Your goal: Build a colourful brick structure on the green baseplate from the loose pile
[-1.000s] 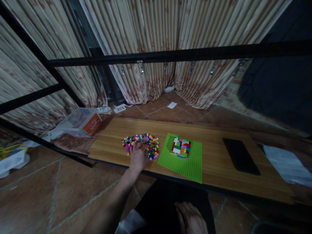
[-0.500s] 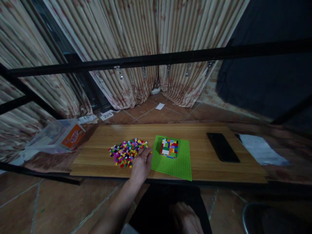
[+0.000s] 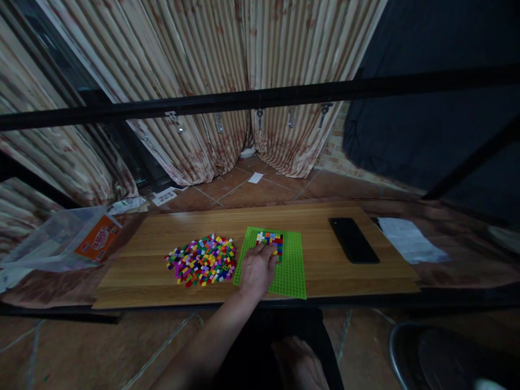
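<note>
My left hand (image 3: 258,268) is over the near left side of a block of multicoloured toy bricks (image 3: 278,241), its fingers drawn together at the top. Whatever the fingertips pinch is hidden. The block stands on a green studded baseplate (image 3: 290,276), and the hand covers part of it. To the left lies a loose heap of small bricks (image 3: 203,260) in many colours. My right hand (image 3: 300,363) rests on my dark-clothed lap below the table edge; its fingers are too dim to read.
The wooden table (image 3: 142,271) also holds a black phone (image 3: 353,241) on the right. A clear plastic box (image 3: 52,244) with an orange label stands off the left end. White paper (image 3: 410,238) lies beyond the right end. A black bar (image 3: 211,103) crosses behind.
My left hand has moved right, from the edge of the brick heap to the block on the baseplate. The camera view has shifted a little right. My right hand stays on my lap.
</note>
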{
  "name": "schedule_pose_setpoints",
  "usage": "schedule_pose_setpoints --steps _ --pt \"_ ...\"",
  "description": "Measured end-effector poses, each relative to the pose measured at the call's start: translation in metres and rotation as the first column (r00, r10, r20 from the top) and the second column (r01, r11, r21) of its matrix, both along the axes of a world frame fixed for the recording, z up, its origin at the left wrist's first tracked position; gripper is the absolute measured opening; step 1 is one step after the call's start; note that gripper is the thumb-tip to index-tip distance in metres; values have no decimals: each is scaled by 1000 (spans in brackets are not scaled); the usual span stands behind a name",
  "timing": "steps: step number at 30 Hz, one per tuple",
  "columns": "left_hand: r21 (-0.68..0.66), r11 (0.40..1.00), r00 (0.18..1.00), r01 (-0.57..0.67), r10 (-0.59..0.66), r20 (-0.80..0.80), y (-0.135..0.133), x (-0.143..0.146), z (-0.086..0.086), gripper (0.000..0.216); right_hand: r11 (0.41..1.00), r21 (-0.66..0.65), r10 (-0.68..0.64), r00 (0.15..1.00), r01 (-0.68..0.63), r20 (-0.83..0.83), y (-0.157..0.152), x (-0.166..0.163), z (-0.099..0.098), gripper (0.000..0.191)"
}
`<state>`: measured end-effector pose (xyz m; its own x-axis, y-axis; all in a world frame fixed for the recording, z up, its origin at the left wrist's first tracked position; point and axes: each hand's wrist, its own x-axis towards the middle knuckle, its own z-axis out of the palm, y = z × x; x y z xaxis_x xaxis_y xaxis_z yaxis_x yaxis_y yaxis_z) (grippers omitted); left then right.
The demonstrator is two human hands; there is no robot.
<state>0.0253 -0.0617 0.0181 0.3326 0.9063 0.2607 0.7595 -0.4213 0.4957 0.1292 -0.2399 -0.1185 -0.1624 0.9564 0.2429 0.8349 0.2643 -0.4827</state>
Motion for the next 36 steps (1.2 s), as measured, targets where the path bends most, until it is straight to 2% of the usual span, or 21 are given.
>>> schedule_pose_setpoints --steps 4,11,16,22,27,32,36 --pt "38 999 992 24 -19 -123 5 8 1 18 997 -48 54 998 -52 39 1 3 6 25" --pt "75 997 969 21 -2 -249 9 17 0 16 996 -67 72 992 -66 103 2 3 15 22" --pt "62 997 957 -47 62 -282 11 23 6 15 995 -80 61 995 -54 82 3 3 20 24" --pt "15 995 967 -97 98 -233 16 25 6 15 994 -77 78 994 -72 82 2 4 12 25" --pt "20 999 976 -46 49 -210 16 19 5 15 994 -79 79 994 -72 80 1 5 15 24" --pt "78 995 950 58 -31 -311 12 19 10 12 994 -94 69 995 -62 76 2 4 20 23" --pt "81 995 918 50 -14 -395 10 26 13 17 997 -61 54 997 -51 53 2 2 17 23"
